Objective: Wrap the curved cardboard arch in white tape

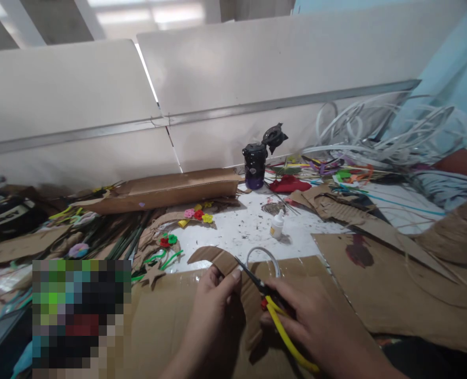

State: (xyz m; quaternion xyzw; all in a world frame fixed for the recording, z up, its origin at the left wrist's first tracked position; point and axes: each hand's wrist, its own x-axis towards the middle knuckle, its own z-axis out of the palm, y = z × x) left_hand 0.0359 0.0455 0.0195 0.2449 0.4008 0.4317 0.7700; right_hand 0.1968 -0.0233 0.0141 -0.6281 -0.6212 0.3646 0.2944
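My left hand (215,297) grips a curved, crescent-shaped piece of cardboard (217,258), thumb on top and fingers curled underneath. In my right hand (296,305) is a pair of needle-nose pliers (273,308) with yellow handles, a red part near the joint and a dark, narrow nose. The nose points up and left, its tip at the edge of the crescent near my left thumb. Whether the jaws are closed on the cardboard is too small to tell. A thin pale loop (263,252) rises just behind the pliers.
A cardboard sheet (162,316) lies under my hands, another sheet (407,295) to the right. Beyond stand a small white glue bottle (276,225) and a dark jar (254,166). Crocheted flowers (198,214) and a cardboard trough (170,192) sit left; coiled clear tubing (395,126) lies back right.
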